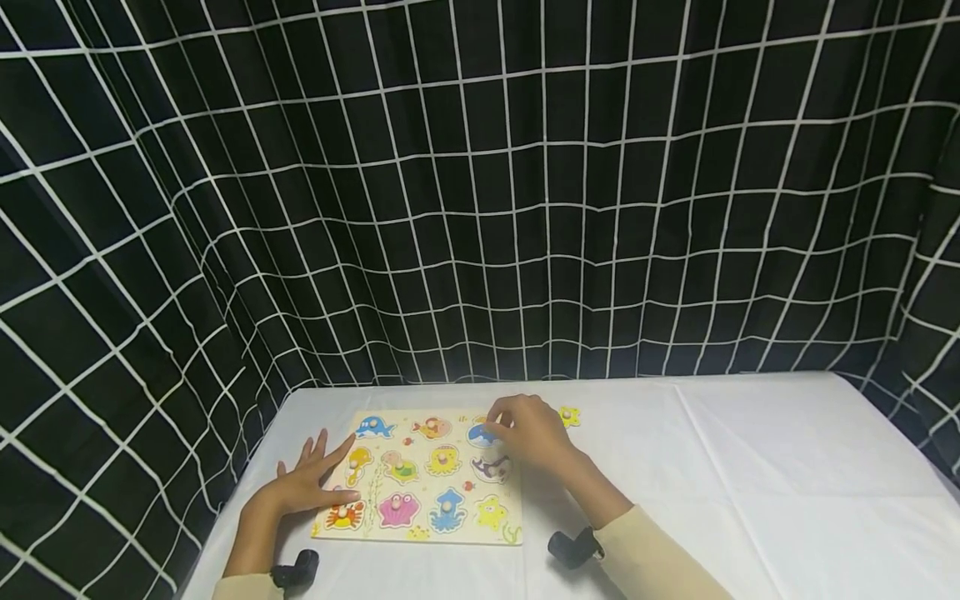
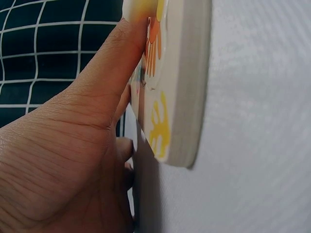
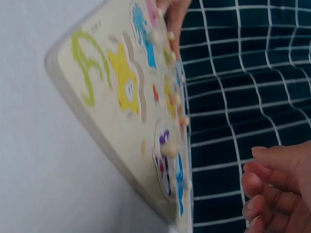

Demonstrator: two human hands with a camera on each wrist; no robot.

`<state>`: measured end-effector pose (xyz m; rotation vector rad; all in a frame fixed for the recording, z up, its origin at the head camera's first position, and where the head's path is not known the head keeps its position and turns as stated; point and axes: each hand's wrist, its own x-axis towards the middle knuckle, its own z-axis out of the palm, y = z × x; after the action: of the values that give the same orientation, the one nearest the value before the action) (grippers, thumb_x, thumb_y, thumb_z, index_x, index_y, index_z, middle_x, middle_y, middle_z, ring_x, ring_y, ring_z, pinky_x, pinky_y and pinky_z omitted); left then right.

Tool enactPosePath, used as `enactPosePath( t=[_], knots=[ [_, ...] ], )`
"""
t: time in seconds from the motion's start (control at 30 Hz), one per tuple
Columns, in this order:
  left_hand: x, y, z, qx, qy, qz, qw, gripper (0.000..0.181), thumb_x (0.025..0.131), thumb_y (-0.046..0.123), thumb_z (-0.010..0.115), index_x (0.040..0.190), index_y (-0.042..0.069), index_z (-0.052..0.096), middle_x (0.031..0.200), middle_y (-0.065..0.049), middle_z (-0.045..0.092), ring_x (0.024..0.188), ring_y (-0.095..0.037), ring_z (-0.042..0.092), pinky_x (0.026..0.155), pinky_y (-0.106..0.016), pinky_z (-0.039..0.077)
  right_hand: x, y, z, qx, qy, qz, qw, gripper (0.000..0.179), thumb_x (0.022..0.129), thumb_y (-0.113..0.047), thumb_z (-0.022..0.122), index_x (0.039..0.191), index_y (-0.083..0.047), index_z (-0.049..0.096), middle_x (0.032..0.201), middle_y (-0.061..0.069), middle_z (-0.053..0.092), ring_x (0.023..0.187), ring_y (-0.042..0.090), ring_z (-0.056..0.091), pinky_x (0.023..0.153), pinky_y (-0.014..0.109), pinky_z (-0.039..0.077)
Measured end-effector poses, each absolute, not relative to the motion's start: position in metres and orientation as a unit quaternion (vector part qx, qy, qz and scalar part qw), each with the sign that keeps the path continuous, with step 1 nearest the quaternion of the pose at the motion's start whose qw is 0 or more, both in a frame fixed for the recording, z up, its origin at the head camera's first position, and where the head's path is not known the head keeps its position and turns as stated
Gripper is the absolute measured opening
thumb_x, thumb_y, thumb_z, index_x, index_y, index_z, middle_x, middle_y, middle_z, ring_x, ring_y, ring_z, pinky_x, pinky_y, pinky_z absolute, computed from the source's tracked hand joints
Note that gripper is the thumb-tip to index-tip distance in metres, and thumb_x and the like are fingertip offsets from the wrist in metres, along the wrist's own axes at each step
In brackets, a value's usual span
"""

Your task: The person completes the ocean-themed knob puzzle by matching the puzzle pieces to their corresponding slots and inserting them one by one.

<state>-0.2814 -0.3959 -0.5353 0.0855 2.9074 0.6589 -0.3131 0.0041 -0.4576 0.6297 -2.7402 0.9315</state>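
A wooden peg puzzle board (image 1: 408, 535) with sea-animal pieces lies on the white table. My left hand (image 1: 303, 483) rests at its left side with fingers spread, the thumb reaching over the crab piece (image 1: 344, 515). At the upper right corner, my right hand (image 1: 534, 433) hovers by the blue whale piece (image 1: 482, 433), partly covering it. Its fingers bend loosely and hold nothing in the right wrist view, apart from the board. A yellow starfish piece (image 1: 570, 416) lies on the table beyond that hand. The star-shaped spot (image 3: 124, 80) on the board shows no knob.
White cloth (image 1: 712, 483) covers the table, stretching off to the right of the board. Behind and to the left hangs a black curtain (image 1: 570, 208) with a white grid. A small black camera (image 1: 572, 548) is strapped to each wrist.
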Motion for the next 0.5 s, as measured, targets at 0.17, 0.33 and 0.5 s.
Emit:
enactPosePath(
  t=[0.17, 0.33, 0.5],
  knots=[
    [-0.280, -0.394, -0.532, 0.028, 0.970, 0.226, 0.084, 0.114, 0.068, 0.076, 0.075, 0.160, 0.026, 0.029, 0.167, -0.025, 0.000, 0.152, -0.050, -0.008, 0.106, -0.079, -0.015, -0.323, 0.021, -0.456, 0.193, -0.923, 0.320, 0.089, 0.008, 0.090, -0.024, 0.078, 0.093, -0.017, 0.077, 0.076, -0.006, 0.065, 0.076, 0.014, 0.056, 0.065, 0.033, 0.046],
    [-0.277, -0.390, -0.525, 0.026, 0.971, 0.221, 0.091, 0.114, 0.069, 0.076, 0.074, 0.160, 0.028, 0.027, 0.168, -0.024, -0.001, 0.152, -0.049, -0.008, 0.106, -0.079, -0.015, -0.335, 0.038, -0.458, 0.181, -0.923, 0.326, 0.096, 0.009, 0.090, -0.025, 0.077, 0.093, -0.016, 0.077, 0.076, -0.004, 0.066, 0.075, 0.016, 0.058, 0.063, 0.034, 0.048],
    [-0.268, -0.383, -0.514, 0.036, 0.970, 0.224, 0.091, 0.110, 0.072, 0.074, 0.074, 0.161, 0.029, 0.028, 0.167, -0.027, 0.001, 0.152, -0.051, -0.005, 0.106, -0.080, -0.014, -0.345, 0.057, -0.466, 0.169, -0.921, 0.337, 0.102, 0.012, 0.090, -0.026, 0.076, 0.094, -0.014, 0.077, 0.076, -0.003, 0.065, 0.073, 0.017, 0.058, 0.060, 0.034, 0.047]
  ],
)
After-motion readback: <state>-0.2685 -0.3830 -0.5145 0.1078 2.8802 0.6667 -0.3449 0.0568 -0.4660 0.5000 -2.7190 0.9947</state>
